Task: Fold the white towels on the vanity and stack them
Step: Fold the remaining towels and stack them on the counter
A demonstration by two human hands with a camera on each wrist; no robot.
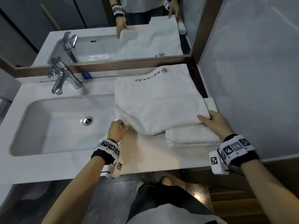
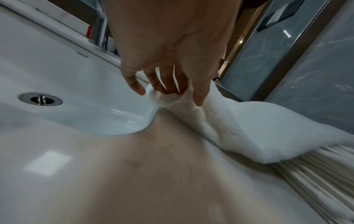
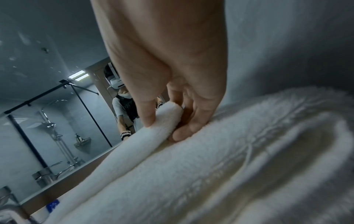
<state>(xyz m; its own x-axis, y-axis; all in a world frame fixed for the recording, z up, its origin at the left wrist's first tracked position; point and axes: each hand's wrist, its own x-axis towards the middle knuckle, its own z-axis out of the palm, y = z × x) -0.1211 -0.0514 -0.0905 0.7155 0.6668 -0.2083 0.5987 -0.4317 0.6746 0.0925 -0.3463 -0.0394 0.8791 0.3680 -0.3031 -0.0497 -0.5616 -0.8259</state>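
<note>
Head view alone shows towel [image 1: 159, 101] overlapping folded stack [image 1: 192, 136]. Left hand [image 1: 117, 129] apparently pinches its near-left corner; right hand [image 1: 213, 119] pinches its right edge.

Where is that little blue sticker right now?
In the head view the blue sticker sits on the ledge under the mirror frame, just right of the faucet and left of the big towel that both hands hold.

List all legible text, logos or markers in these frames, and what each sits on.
"ARROW": sink rim, seen inverted, somewhat blurred.
Dark red logo with a line of characters: large towel, too blurred to read.
Blue sticker below the mirror: unreadable.
Black-and-white square markers: wristbands, no letters.
</note>
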